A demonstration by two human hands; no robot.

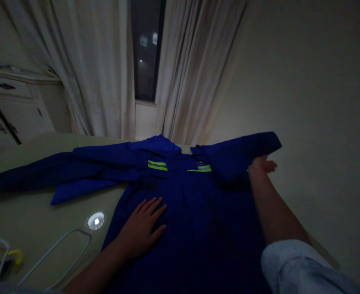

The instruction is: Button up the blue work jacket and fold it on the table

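1. Blue garment (195, 212): lies spread on the pale green tabletop (72, 220), from the near edge of view to the far side, collar (164, 142) at the far end.
2. Reflective strips (157, 165): two yellow-green bands with a grey centre line, set side by side across the far part of the garment.
3. Left sleeve (60, 169): extends to the left edge of view; a lighter blue flap (78, 194) lies on its near side.
4. Left hand (142, 230): rests palm down on the garment, left of centre; fingers extended and slightly spread, thumb apart.
5. Right hand (262, 164): positioned at the near side of the right sleeve (247, 148); whether the fingers pinch the cloth cannot be determined.
6. Round bright object (95, 221): located left of the garment.
7. White cable (55, 247): looped at near left, beside a yellow item (18, 258).
8. Curtains (90, 69): hang on both sides of a dark window (146, 61) at the far side.
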